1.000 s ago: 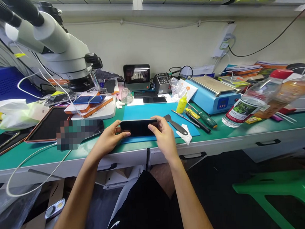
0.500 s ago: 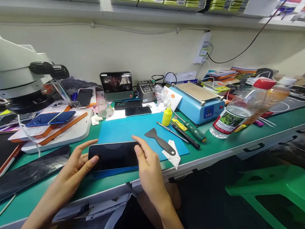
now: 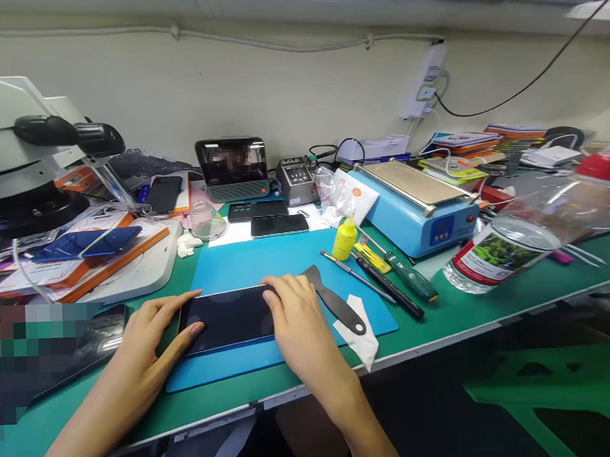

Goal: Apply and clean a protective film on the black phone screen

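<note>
A black smartphone (image 3: 231, 319) with a dark screen lies sideways over the front of the blue mat (image 3: 256, 257). My left hand (image 3: 161, 330) grips its left end, thumb on the near edge and fingers at the far edge. At the other end, my right hand (image 3: 295, 319) is closed round the phone, its fingers over the far corner. Just right of that hand a grey plastic scraper (image 3: 338, 306) rests partly on a white tissue (image 3: 365, 350). A yellow bottle (image 3: 344, 240), a tweezer-like pen tool (image 3: 356, 275) and a green-handled screwdriver (image 3: 411, 276) lie beyond.
A microscope (image 3: 27, 158) stands at the left above stacked boxes. Behind the mat are a glass jar (image 3: 208, 222), two phones and a smart display (image 3: 233, 171). To the right are a blue heating plate (image 3: 424, 211) and a water bottle (image 3: 501, 255).
My hands have lowered the phone onto the mat, and its screen now faces more upward. The right fingers have folded down over its far edge. The head view has shifted downward.
</note>
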A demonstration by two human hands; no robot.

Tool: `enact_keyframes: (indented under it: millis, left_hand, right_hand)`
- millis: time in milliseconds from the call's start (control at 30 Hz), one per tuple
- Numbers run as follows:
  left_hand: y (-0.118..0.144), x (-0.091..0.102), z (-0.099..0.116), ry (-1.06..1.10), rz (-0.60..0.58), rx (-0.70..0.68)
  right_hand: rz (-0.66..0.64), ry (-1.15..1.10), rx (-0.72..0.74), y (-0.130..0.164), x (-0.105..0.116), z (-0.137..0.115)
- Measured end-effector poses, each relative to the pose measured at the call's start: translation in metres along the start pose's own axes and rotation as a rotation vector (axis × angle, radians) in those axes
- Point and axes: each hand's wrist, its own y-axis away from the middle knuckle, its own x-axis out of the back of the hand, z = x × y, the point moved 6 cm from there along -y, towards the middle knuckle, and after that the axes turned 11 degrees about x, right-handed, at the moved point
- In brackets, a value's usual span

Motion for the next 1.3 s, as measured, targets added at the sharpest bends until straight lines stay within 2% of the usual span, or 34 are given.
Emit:
enact_keyframes:
  millis: [133,267,367,500,667,1000,1300]
  left_hand:
    - [0.001,0.0,0.006,-0.128,0.021,-0.131]
    - [0.002,0.006,0.014,-0.221,-0.03,-0.182]
    - [0.001,0.015,0.019,-0.277,-0.072,-0.227]
    - [0.004,0.03,0.025,-0.326,-0.129,-0.352]
    - [0.009,0.044,0.028,-0.367,-0.126,-0.496]
    - [0.013,0.049,0.033,-0.488,-0.142,-0.619]
    - [0.023,0.045,0.047,-0.614,-0.044,-0.804]
  right_hand:
    - [-0.006,0.052,-0.004,-0.003,-0.006,0.004]
    - [0.016,0.051,0.007,-0.005,-0.007,0.006]
    - [0.018,-0.004,0.021,-0.005,-0.006,0.009]
    - [0.033,-0.103,0.006,-0.003,-0.001,0.014]
    - [0.06,-0.167,-0.036,-0.001,0.003,0.015]
    - [0.089,-0.198,-0.119,-0.001,0.005,0.014]
    - [0.106,-0.187,-0.126,-0.002,0.006,0.014]
